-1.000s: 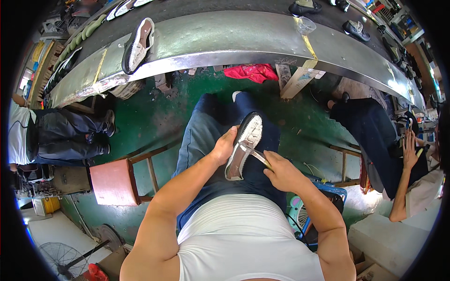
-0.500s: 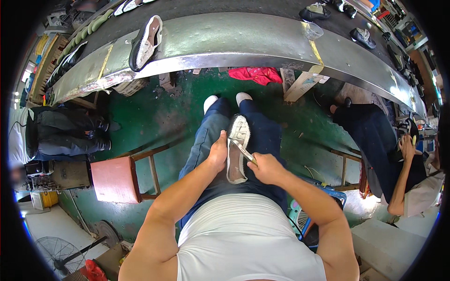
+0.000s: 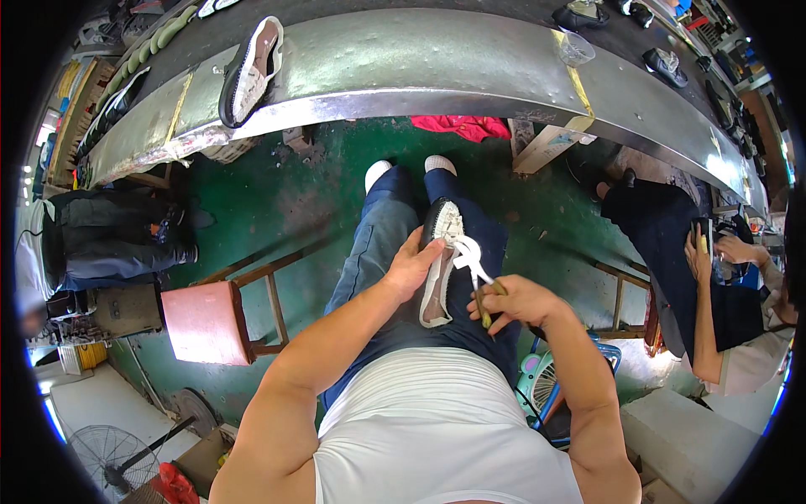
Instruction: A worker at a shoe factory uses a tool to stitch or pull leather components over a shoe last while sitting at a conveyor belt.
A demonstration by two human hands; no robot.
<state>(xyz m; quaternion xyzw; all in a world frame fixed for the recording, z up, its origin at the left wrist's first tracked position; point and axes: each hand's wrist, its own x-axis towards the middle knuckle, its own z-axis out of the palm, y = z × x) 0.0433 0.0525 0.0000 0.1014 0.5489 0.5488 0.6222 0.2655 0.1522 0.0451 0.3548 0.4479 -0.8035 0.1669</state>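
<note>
A half-made shoe [image 3: 434, 294] with a dark toe, white lining edges and a brownish insole lies across my thighs, toe pointing away. My left hand [image 3: 410, 269] wraps its left side, the thumb pressing on the white part near the middle. In my right hand [image 3: 527, 302], to the right of the shoe, is a pair of pliers [image 3: 482, 304] with yellowish handles held apart, some fingers spread. The jaws reach up to a loose white strip [image 3: 468, 249] that curls out from the shoe; whether they grip it I cannot tell.
A metal-edged bench [image 3: 403, 63] runs across the far side, with another shoe [image 3: 253, 74] on its edge. A pink-topped stool [image 3: 206, 323] stands at left, a small green fan [image 3: 541, 378] at lower right. Co-workers sit or stand on both sides; a red cloth [image 3: 462, 126] lies under the bench.
My right hand has drawn back to the right with the pliers, whose handles have spread. The white strip now stands out from the shoe. The shoe has turned, showing its dark toe side.
</note>
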